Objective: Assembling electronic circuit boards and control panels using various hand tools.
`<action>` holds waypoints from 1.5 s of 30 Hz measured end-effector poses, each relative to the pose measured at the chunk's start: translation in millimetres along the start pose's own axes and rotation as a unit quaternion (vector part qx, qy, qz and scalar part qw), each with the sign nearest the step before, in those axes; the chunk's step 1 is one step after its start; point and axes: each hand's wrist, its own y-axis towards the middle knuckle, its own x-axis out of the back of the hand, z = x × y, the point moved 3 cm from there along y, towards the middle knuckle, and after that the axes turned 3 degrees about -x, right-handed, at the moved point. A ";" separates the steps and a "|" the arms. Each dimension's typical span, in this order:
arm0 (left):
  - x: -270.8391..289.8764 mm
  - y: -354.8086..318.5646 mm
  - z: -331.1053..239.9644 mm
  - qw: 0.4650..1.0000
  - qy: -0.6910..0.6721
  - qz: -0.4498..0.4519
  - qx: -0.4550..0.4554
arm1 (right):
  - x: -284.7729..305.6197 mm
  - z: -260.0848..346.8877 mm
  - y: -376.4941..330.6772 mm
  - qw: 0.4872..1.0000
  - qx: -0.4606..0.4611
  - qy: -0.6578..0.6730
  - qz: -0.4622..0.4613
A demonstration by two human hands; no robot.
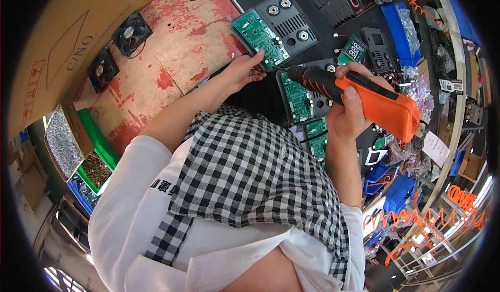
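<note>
My left hand (244,71) pinches the near edge of a green circuit board (258,35) that lies on a grey metal panel (291,23) with round sockets. My right hand (348,112) grips an orange and black electric screwdriver (377,102). Its black nose and thin bit (278,69) point left at the board's near corner, right beside my left fingertips. A checked apron over white sleeves fills the lower middle of the view.
More green boards (297,96) on grey panels lie under the screwdriver. Two black fans (133,31) rest on a worn red surface (182,42) beside a cardboard box (67,36). A green bin (96,151) sits at left. Blue trays (398,21) and orange coiled hoses (416,216) are at right.
</note>
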 end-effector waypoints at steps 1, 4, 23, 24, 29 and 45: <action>-0.9 3.0 -3.0 1.000 0.010 -0.008 -0.007 | -0.8 -1.0 0.5 1.000 0.009 -0.003 0.010; -2.6 6.2 -5.5 0.997 0.063 -0.039 -0.007 | -1.2 -4.6 1.9 1.000 0.015 -0.019 0.012; -10.0 17.4 11.0 0.994 0.036 -0.100 -0.024 | -16.2 -8.1 9.8 0.988 0.018 -0.042 0.145; -8.5 18.4 10.9 0.994 0.035 -0.101 -0.025 | -15.3 -5.2 8.2 0.987 0.026 -0.043 0.154; 6.9 9.4 8.2 0.998 0.004 -0.009 0.055 | 1.1 11.1 10.2 0.998 0.030 0.014 0.057; -5.3 -20.2 -62.7 0.991 -0.071 0.093 0.058 | -21.8 35.3 29.9 0.994 0.045 0.083 -0.045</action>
